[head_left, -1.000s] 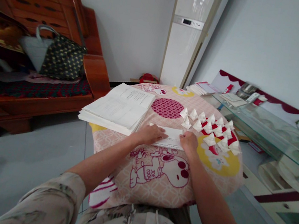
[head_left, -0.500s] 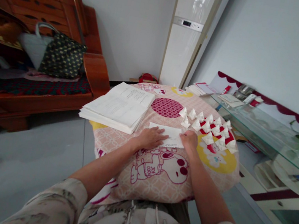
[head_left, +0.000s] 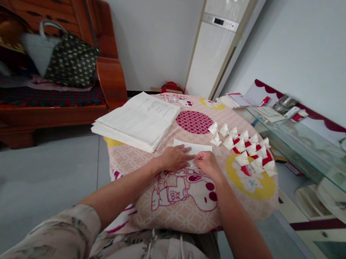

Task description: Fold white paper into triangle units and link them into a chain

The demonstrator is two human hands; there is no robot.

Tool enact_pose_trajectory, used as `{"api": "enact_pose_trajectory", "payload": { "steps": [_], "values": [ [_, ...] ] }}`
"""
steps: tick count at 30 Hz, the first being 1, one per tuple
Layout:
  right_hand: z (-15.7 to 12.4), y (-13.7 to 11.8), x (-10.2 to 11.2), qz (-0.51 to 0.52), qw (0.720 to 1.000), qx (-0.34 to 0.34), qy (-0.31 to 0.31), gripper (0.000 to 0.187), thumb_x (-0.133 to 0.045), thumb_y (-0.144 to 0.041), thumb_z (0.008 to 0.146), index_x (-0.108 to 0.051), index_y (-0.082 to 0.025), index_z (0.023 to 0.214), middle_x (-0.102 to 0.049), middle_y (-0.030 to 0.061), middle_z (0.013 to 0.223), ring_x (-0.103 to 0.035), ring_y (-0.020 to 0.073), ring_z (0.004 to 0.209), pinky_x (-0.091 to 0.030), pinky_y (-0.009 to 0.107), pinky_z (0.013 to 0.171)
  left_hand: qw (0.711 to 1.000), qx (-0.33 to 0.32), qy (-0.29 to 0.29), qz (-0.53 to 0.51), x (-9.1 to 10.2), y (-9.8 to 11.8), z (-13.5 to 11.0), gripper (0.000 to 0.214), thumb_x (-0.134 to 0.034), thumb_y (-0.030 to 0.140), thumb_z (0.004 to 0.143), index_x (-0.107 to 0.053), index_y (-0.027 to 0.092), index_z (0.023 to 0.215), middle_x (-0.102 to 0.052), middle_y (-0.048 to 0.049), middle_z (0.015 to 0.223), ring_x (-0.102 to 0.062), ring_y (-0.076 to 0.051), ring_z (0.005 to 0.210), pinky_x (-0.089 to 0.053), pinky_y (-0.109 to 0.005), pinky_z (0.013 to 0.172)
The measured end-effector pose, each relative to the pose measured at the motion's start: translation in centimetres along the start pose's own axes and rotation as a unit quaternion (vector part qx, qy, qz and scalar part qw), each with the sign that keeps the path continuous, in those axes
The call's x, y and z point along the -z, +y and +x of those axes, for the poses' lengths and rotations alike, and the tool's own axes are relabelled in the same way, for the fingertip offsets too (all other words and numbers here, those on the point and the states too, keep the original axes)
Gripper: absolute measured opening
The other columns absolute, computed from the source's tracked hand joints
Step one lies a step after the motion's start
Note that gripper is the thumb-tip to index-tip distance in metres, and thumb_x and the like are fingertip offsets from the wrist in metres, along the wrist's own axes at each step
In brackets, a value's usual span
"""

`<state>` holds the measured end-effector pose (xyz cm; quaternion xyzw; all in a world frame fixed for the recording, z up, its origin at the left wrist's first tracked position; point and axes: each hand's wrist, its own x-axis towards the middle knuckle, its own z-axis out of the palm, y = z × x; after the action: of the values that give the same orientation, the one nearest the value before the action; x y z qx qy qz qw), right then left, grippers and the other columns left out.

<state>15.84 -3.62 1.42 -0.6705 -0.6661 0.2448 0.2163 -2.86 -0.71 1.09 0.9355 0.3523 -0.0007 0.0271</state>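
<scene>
A white strip of paper lies on a round table under a pink cartoon cloth. My left hand lies flat on the strip's left end, fingers stretched out. My right hand sits on the strip's near edge beside the left hand, fingers curled down onto the paper. Several small folded white paper triangles lie in rows on the cloth to the right of my hands.
A thick stack of printed sheets rests at the table's left edge. A wooden bench with a dark bag stands left. A glass shelf with clutter runs along the right; a white standing air conditioner is behind.
My right hand has slid left along the paper strip, from its right end to right beside my left hand. The left hand has stayed in place on the strip.
</scene>
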Motion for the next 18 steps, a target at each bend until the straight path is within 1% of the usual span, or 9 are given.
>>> {"api": "enact_pose_trajectory", "payload": {
  "steps": [1,3,8,13,15,18],
  "values": [
    [0.0,0.3,0.0,0.02,1.0,-0.023,-0.01,0.011,-0.059,-0.012,0.077,-0.068,-0.014,0.071,-0.06,-0.0016,0.053,-0.054,0.0115,0.046,-0.037,0.021,0.05,1.0,-0.001,0.0,0.0,0.1,0.0,0.0,0.049,-0.048,0.041,0.1,-0.047,0.037,0.149,-0.043,-0.006,0.159,-0.042,-0.033,0.145,-0.045,-0.047,0.111],
    [-0.1,0.7,0.2,0.048,0.998,-0.044,-0.022,0.008,-0.061,-0.012,0.075,-0.068,-0.015,0.071,-0.059,-0.003,0.051,-0.053,0.0103,0.043,-0.037,0.02,0.047,1.0,-0.002,-0.002,0.001,0.2,0.1,0.0,0.05,-0.046,0.043,0.101,-0.046,0.036,0.15,-0.043,-0.0062,0.159,-0.041,-0.033,0.145,-0.044,-0.047,0.111],
    [-0.4,-0.1,0.2,0.048,0.997,-0.029,-0.055,0.007,-0.064,-0.01,0.069,-0.067,-0.015,0.064,-0.057,-0.0033,0.047,-0.05,0.0092,0.043,-0.035,0.02,0.046,1.0,0.002,0.004,0.001,-0.1,0.0,0.1,0.048,-0.048,0.045,0.1,-0.049,0.037,0.147,-0.043,-0.0044,0.159,-0.041,-0.032,0.145,-0.043,-0.045,0.113],
    [-0.4,-0.6,-0.2,0.027,0.998,-0.03,-0.054,0.009,-0.064,-0.008,0.066,-0.068,-0.015,0.063,-0.059,-0.0023,0.048,-0.052,0.0102,0.046,-0.036,0.02,0.048,1.0,-0.002,0.007,0.007,-0.4,-0.2,0.1,0.044,-0.049,0.041,0.099,-0.056,0.035,0.142,-0.043,-0.0053,0.159,-0.042,-0.032,0.145,-0.043,-0.045,0.113],
    [-0.4,-0.4,-0.1,0.016,0.998,-0.033,-0.054,0.009,-0.064,-0.008,0.067,-0.068,-0.015,0.064,-0.06,-0.002,0.049,-0.053,0.0102,0.046,-0.036,0.02,0.048,1.0,-0.003,0.003,0.009,-0.3,-0.2,0.1,0.046,-0.048,0.041,0.099,-0.053,0.034,0.144,-0.042,-0.0063,0.16,-0.041,-0.033,0.145,-0.043,-0.046,0.113],
    [-0.7,0.2,0.4,-0.001,0.998,-0.034,-0.048,0.01,-0.063,-0.007,0.067,-0.068,-0.015,0.064,-0.06,-0.0017,0.05,-0.053,0.01,0.047,-0.036,0.02,0.049,1.0,-0.001,-0.003,0.008,-0.2,-0.1,0.1,0.051,-0.047,0.044,0.1,-0.046,0.035,0.15,-0.04,-0.0064,0.161,-0.04,-0.033,0.146,-0.043,-0.046,0.112]
  ]
}}
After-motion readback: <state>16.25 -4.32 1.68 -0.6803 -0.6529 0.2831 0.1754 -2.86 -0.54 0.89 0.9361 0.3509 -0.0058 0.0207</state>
